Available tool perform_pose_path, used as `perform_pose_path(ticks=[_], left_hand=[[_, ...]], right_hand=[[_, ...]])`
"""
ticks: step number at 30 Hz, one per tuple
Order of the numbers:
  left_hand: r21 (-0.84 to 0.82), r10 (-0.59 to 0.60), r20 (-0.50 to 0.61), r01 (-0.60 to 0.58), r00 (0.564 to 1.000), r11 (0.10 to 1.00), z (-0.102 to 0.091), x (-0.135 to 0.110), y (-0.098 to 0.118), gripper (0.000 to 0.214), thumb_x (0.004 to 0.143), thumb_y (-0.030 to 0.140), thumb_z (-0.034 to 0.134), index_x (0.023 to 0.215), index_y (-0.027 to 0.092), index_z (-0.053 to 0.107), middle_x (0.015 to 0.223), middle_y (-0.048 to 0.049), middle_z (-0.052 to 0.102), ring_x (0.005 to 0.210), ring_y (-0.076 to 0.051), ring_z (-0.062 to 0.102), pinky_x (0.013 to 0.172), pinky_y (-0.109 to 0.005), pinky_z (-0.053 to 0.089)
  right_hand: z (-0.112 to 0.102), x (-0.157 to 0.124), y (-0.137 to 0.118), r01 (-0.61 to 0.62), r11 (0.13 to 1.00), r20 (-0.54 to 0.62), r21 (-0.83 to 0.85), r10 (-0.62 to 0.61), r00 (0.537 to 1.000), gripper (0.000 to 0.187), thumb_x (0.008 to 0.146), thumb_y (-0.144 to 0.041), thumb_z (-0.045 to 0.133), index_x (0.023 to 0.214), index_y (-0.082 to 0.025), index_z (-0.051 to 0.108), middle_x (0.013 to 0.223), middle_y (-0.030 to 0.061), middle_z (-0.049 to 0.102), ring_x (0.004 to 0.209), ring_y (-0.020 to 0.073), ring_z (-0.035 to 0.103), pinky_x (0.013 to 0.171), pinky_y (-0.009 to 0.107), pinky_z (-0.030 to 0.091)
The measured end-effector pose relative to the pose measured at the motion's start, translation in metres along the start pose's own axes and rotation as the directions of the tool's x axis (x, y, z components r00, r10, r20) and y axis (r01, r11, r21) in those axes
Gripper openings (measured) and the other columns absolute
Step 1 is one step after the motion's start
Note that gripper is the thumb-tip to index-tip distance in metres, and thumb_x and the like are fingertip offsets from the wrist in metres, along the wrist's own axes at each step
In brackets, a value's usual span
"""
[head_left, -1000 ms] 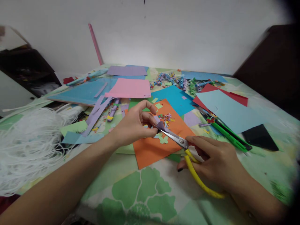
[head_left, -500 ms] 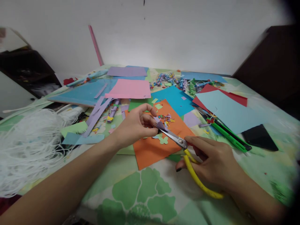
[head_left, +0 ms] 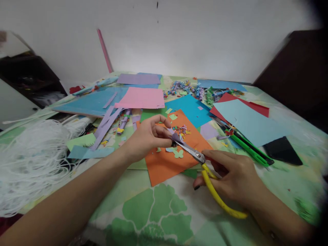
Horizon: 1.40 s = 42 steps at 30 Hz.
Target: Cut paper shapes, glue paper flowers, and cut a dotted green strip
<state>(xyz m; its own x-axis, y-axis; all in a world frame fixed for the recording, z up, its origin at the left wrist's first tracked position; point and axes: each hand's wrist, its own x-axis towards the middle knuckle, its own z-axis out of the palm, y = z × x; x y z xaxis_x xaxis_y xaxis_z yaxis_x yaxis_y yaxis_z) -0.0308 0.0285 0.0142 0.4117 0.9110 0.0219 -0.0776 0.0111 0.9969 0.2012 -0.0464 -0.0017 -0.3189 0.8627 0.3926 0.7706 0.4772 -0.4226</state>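
Observation:
My right hand (head_left: 233,174) grips a pair of scissors (head_left: 198,156) by its yellow handles. The blades point up and left and look almost closed. At their tips is a small purple paper piece (head_left: 175,137), which my left hand (head_left: 151,136) pinches between thumb and fingers; its exact shape is partly hidden. Below both hands lies an orange paper sheet (head_left: 164,171), bearing a pale green butterfly cutout (head_left: 178,153) and small coloured scraps (head_left: 183,130).
Tangled white cord (head_left: 36,164) heaps at the left. A green box cutter (head_left: 252,150) and light blue paper (head_left: 248,119) lie right. Pink paper (head_left: 146,97), a blue board (head_left: 89,100) and curled paper strips (head_left: 184,87) are farther back.
The scissors and my right hand have shifted very slightly right and down. The purple paper piece stays pinched in my left hand at the blade tips.

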Motion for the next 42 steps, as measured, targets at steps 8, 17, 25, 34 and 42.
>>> perform_pose_path(ticks=[8,17,25,34,42], left_hand=[[-0.205,-0.052,0.151,0.083,0.987,0.975,-0.002,0.001,-0.001,0.036,0.063,0.004,0.074,0.087,0.016,0.050,0.068,-0.0032,0.074,0.062,-0.014,0.070,0.056,-0.016,0.048],[-0.287,0.021,0.302,0.070,0.953,0.955,-0.004,0.000,-0.003,0.034,0.071,0.007,0.075,0.102,0.016,0.063,0.075,-0.0044,0.076,0.071,-0.015,0.072,0.064,-0.018,0.050],[-0.253,0.002,0.294,0.076,0.956,0.965,-0.005,-0.001,-0.002,0.026,0.067,0.006,0.075,0.091,0.016,0.069,0.074,-0.0044,0.075,0.068,-0.017,0.072,0.062,-0.022,0.052],[0.011,-0.114,0.159,0.114,0.981,0.993,-0.007,0.000,0.005,0.041,0.060,0.008,0.075,0.100,0.015,0.067,0.059,-0.0010,0.071,0.061,-0.017,0.070,0.057,-0.022,0.050],[0.112,-0.166,0.165,0.148,0.972,0.983,-0.004,-0.001,0.008,0.044,0.057,0.005,0.071,0.100,0.013,0.063,0.059,-0.0026,0.072,0.058,-0.016,0.070,0.056,-0.020,0.047]], right_hand=[[-0.012,0.008,-0.001,-0.322,0.882,0.362,0.346,0.191,0.913,0.030,0.064,-0.041,0.078,0.071,-0.017,0.061,0.050,-0.0066,0.035,0.049,0.0078,0.027,0.042,0.023,0.021],[-0.016,0.010,0.001,-0.622,0.530,0.627,0.577,0.201,0.753,0.047,0.052,-0.050,0.085,0.077,-0.016,0.063,0.057,-0.0029,0.049,0.049,0.0075,0.040,0.043,0.021,0.030],[-0.017,0.011,0.006,-0.633,0.521,0.651,0.573,0.180,0.737,0.049,0.052,-0.053,0.084,0.074,-0.015,0.062,0.053,-0.0053,0.040,0.047,0.0062,0.034,0.041,0.020,0.023],[-0.016,0.011,0.003,-0.573,0.697,0.615,0.431,0.238,0.751,0.039,0.056,-0.037,0.084,0.083,-0.017,0.063,0.065,-0.0041,0.045,0.056,0.0083,0.035,0.046,0.021,0.026],[-0.011,0.009,0.009,-0.441,0.833,0.575,0.334,0.190,0.795,0.036,0.061,-0.043,0.080,0.082,-0.017,0.066,0.061,-0.0050,0.037,0.056,0.0090,0.032,0.047,0.023,0.023]])
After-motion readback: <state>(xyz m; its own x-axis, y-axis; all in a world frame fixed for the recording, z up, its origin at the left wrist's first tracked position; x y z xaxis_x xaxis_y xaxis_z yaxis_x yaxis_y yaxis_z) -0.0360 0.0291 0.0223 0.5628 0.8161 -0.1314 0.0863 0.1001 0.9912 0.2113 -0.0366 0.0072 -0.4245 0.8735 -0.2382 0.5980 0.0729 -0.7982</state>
